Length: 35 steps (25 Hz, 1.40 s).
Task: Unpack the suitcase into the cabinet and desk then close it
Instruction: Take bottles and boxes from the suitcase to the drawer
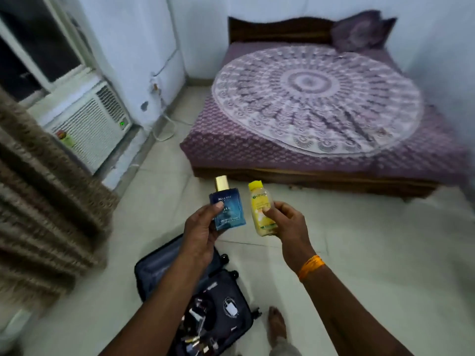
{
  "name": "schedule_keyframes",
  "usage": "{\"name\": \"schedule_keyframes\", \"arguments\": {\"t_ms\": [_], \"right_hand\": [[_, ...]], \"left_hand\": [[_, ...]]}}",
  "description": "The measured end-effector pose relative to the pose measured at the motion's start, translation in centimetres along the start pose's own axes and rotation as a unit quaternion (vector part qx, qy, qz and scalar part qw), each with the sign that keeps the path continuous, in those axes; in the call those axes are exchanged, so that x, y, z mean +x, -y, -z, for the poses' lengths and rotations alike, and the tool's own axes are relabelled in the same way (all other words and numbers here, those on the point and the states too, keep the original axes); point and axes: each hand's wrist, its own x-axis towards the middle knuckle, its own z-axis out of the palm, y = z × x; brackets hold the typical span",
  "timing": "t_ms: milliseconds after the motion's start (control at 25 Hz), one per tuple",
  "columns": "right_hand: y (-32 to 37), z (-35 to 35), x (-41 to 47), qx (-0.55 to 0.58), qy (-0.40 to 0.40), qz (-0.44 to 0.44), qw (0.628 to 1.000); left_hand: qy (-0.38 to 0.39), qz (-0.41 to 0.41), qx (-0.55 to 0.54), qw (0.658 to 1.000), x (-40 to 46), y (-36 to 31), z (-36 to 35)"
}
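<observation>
The suitcase [195, 299] at 6 o'clock was half hidden (contents blurred); left hand [203, 227] gripped a blue perfume bottle [227, 209], right hand [288, 224] pinched a yellow Garnier bottle [262, 211].

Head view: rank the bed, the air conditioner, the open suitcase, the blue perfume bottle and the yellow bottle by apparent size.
1. Bed
2. Air conditioner
3. Suitcase, though arms hide part
4. Blue perfume bottle and yellow bottle: look alike, unranked; both are held nearer the camera.

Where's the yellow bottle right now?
In the head view, the yellow bottle is held upright in the right hand, just right of the blue perfume bottle in the left hand, above the open suitcase on the floor.
</observation>
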Motion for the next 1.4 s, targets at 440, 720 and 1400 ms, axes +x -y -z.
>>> {"name": "schedule_keyframes", "arguments": {"t_ms": [440,720,1400], "right_hand": [[0.6,17.2,-19.5,0.098,-0.325,0.061,0.939],[-1.3,34.2,-38.8,0.155,-0.510,0.107,0.839],[-8.2,63.6,-74.4,0.201,-0.760,0.134,0.603]], "left_hand": [[0.252,0.079,0.153,0.952,-11.7,9.6,-13.7],[0.440,0.138,0.217,0.860,-30.5,22.6,-27.6],[0.659,0.237,0.308,0.644,-69.0,53.3,-46.9]]}}
